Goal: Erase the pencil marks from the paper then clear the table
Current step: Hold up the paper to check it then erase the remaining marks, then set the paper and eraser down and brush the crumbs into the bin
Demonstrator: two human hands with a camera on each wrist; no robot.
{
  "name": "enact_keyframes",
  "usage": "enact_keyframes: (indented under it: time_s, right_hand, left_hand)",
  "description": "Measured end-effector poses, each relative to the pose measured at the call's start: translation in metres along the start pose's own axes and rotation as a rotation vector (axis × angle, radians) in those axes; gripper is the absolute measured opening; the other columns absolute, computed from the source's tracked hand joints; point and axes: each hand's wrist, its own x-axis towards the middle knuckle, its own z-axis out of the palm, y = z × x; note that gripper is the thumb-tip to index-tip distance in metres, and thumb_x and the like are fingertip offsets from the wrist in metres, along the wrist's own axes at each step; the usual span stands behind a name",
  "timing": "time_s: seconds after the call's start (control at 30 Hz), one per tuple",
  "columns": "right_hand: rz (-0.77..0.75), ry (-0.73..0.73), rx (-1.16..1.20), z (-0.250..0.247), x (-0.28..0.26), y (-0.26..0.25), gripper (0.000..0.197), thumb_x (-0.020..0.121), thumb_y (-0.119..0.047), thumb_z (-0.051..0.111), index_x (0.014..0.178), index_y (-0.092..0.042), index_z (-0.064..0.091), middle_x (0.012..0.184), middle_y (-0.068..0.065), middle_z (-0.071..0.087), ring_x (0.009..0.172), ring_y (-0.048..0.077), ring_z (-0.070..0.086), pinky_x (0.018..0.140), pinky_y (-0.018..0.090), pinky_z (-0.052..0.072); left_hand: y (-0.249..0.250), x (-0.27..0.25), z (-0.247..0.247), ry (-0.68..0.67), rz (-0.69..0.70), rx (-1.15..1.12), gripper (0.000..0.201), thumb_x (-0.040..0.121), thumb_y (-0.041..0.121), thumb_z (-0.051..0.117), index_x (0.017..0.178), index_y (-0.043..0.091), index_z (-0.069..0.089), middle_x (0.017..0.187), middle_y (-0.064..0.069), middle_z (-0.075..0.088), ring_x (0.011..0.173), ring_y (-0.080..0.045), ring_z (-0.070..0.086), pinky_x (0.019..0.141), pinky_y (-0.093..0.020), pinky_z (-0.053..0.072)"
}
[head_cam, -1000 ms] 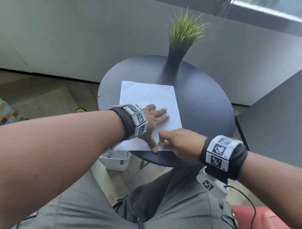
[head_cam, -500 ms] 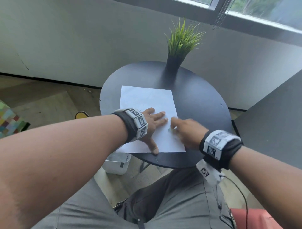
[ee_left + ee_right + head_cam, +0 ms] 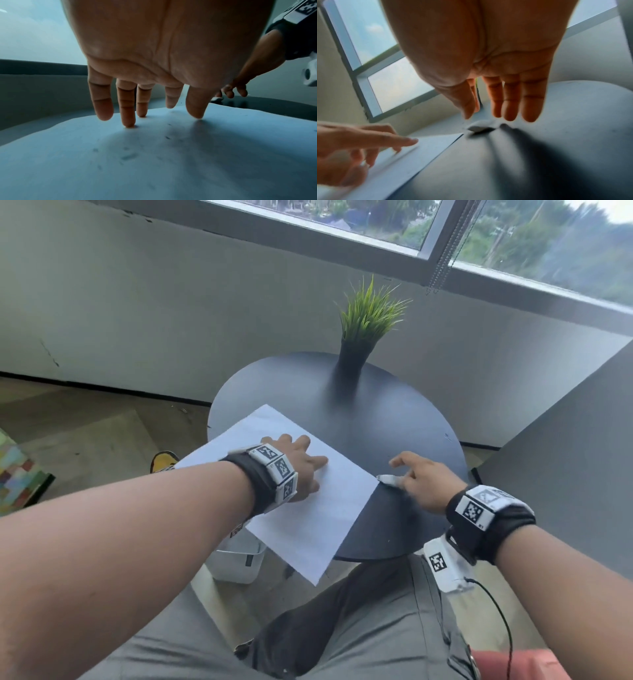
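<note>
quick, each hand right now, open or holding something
left hand: open, fingertips pressing the paper
right hand: open, over the eraser, not gripping it

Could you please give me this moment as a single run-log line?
left hand: fingertips press paper, which overhangs table edge | right hand: open over eraser lying on table | specks on paper

My left hand [image 3: 298,465] rests on the paper [image 3: 308,515], which lies on the counter [image 3: 394,422] and overhangs its near edge toward my lap. To the right of it, my right hand [image 3: 423,479] is over the bare counter, with the eraser [image 3: 388,480] under its fingertips, touching the paper's right corner. The potted plant [image 3: 363,337] stands beyond both hands, at the counter's far edge.
</note>
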Motion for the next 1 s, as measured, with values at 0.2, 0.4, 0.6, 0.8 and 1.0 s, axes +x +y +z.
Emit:
enact_keyframes:
  time_s: [0.2,0.4,0.6,0.8,1.0]
  right_hand:
    - [-0.024,0.025,0.160,0.005,-0.048,-0.002,0.023,0.089,-0.038,0.062,0.112,-0.033,0.057,0.096,-0.010,0.062,0.092,0.014,0.061,0.081,0.029,0.045]
    - [-0.064,-0.191,0.319,0.038,-0.088,-0.030,0.017,0.088,-0.040,0.059,0.087,-0.024,0.065,0.080,-0.003,0.071,0.064,0.007,0.064,0.060,0.023,0.045]
    - [-0.091,-0.140,0.212,0.049,-0.089,-0.052,0.020,0.088,-0.043,0.059,0.085,-0.025,0.067,0.080,-0.011,0.067,0.072,0.003,0.060,0.072,0.024,0.049]
    - [-0.058,-0.097,0.252,0.049,-0.074,-0.064,0.022,0.087,-0.047,0.061,0.099,-0.028,0.060,0.095,-0.010,0.066,0.085,0.010,0.063,0.076,0.027,0.048]
    - [0.123,-0.179,0.772,0.023,-0.058,-0.074,0.058,0.084,-0.044,0.071,0.129,-0.016,0.047,0.099,0.000,0.060,0.065,0.018,0.051,0.052,0.025,0.039]
  left_hand:
    - [-0.009,0.000,-0.002,-0.035,-0.153,-0.115,0.075,0.086,0.068,0.056,0.144,0.023,0.041,0.140,-0.008,0.041,0.126,-0.034,0.050,0.097,-0.042,0.044]
    - [-0.022,0.001,0.009,0.097,-0.220,-0.235,0.060,0.084,0.061,0.065,0.122,0.018,0.050,0.129,-0.008,0.043,0.125,-0.031,0.041,0.097,-0.042,0.045]
    - [-0.039,0.002,0.015,0.050,-0.316,-0.367,0.060,0.084,0.046,0.071,0.130,0.016,0.047,0.131,-0.011,0.051,0.120,-0.033,0.054,0.095,-0.039,0.048]
    - [-0.067,-0.016,-0.001,0.077,-0.330,-0.650,0.022,0.090,0.031,0.071,0.097,0.012,0.061,0.107,-0.011,0.065,0.094,-0.027,0.059,0.070,-0.026,0.037]
    - [-0.078,-0.056,-0.038,0.336,-0.139,-1.671,0.014,0.094,0.009,0.066,0.099,0.011,0.053,0.094,-0.018,0.069,0.070,-0.030,0.069,0.060,-0.043,0.059]
